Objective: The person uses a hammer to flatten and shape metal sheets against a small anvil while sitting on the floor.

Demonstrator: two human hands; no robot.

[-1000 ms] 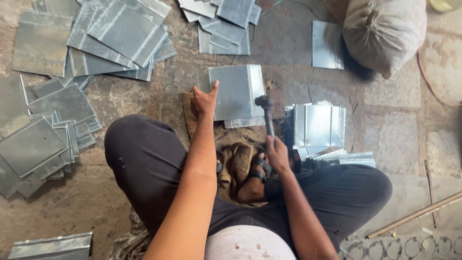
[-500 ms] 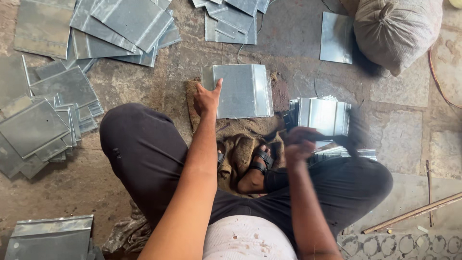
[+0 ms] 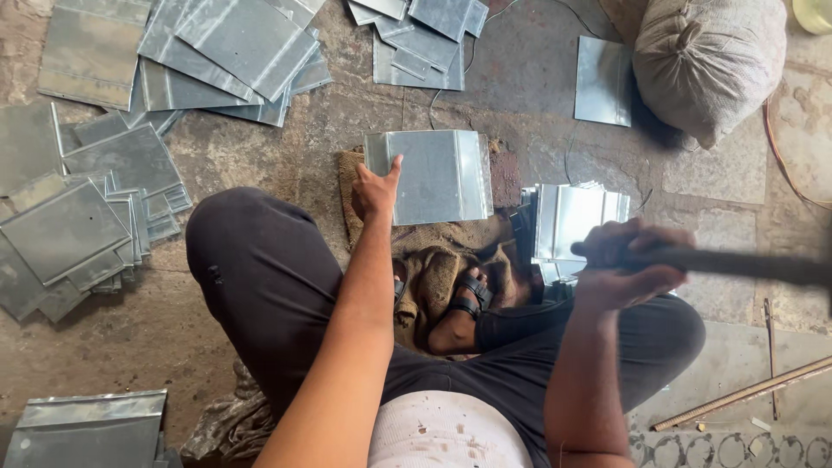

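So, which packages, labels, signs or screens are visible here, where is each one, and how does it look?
Sack: top right on the stone floor, a bulging rounded bag of coarse beige cloth, beside a flat grey metal sheet; no label shows on it.
Labels, signs, screens: none in view.

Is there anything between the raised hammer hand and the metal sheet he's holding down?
Nothing visible. The right hand holds the hammer handle off to the side; open floor separates it from the folded sheet under the left hand.
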